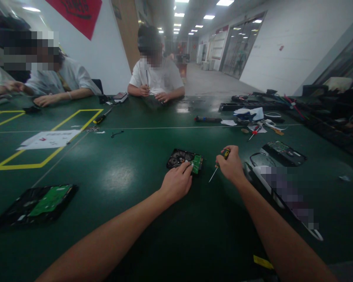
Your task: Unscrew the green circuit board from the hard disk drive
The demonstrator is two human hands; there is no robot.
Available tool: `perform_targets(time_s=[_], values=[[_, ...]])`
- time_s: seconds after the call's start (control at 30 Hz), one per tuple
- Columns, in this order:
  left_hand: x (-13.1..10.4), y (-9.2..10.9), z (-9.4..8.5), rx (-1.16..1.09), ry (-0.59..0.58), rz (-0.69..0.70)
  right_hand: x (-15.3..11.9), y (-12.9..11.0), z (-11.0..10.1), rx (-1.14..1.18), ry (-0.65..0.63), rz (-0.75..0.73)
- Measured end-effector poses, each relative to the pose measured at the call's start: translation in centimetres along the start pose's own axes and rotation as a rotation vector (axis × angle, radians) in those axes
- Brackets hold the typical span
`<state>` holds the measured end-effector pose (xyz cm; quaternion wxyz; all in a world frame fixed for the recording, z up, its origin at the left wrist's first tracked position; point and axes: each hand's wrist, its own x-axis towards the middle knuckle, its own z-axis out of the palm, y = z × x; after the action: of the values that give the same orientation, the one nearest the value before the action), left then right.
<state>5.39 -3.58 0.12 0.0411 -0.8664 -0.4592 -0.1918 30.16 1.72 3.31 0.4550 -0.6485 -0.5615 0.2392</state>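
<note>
A hard drive with a green circuit board [197,163] lies on the green table [141,211] in front of me. My left hand [178,182] rests at its near edge, with the fingertips on the drive beside the board. Whether those fingers pinch something small cannot be made out. To the right of the drive, my right hand [231,166] is closed round the yellow and black handle of a screwdriver [214,173]. Its shaft points down and to the left, and the tip is apart from the drive.
Another drive [51,199] lies at left, a third [284,152] at right beside a long pale-edged object [278,192]. Farther back are papers [50,139], a yellow-black screwdriver [102,116], a red-handled screwdriver [254,132] and cables. People sit across the table.
</note>
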Motion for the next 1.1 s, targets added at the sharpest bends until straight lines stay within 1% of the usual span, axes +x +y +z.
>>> perform_targets(time_s=[0.07,0.17,0.23,0.33,0.43,0.5,0.6,0.8,0.97,1.1], values=[[0.0,0.1,0.0,0.012,-0.001,-0.012,0.3,0.8,0.6,0.069,-0.108,0.084],[-0.1,0.2,0.0,0.018,0.010,-0.024,0.6,1.8,1.2,0.048,-0.169,0.090],[-0.1,0.3,-0.1,0.022,0.040,-0.033,0.9,2.2,1.3,-0.012,-0.209,0.077],[-0.2,0.4,-0.3,0.019,0.122,-0.012,1.0,2.4,1.1,-0.157,-0.245,0.007],[-0.1,0.3,-0.4,0.025,0.198,0.038,1.0,2.2,1.2,-0.306,-0.279,-0.120],[-0.1,0.3,-0.5,0.040,0.221,0.045,0.9,2.0,1.5,-0.384,-0.301,-0.202],[0.0,0.4,-0.7,0.045,0.207,0.033,0.8,1.9,2.2,-0.478,-0.308,-0.272],[0.5,0.7,-1.1,0.027,0.146,0.008,0.6,1.9,2.7,-0.587,-0.308,-0.325],[0.7,0.9,-1.5,0.053,0.081,0.029,0.7,1.7,2.5,-0.625,-0.316,-0.321],[1.1,1.5,-1.4,0.102,0.053,0.037,1.6,2.0,2.5,-0.631,-0.314,-0.281]])
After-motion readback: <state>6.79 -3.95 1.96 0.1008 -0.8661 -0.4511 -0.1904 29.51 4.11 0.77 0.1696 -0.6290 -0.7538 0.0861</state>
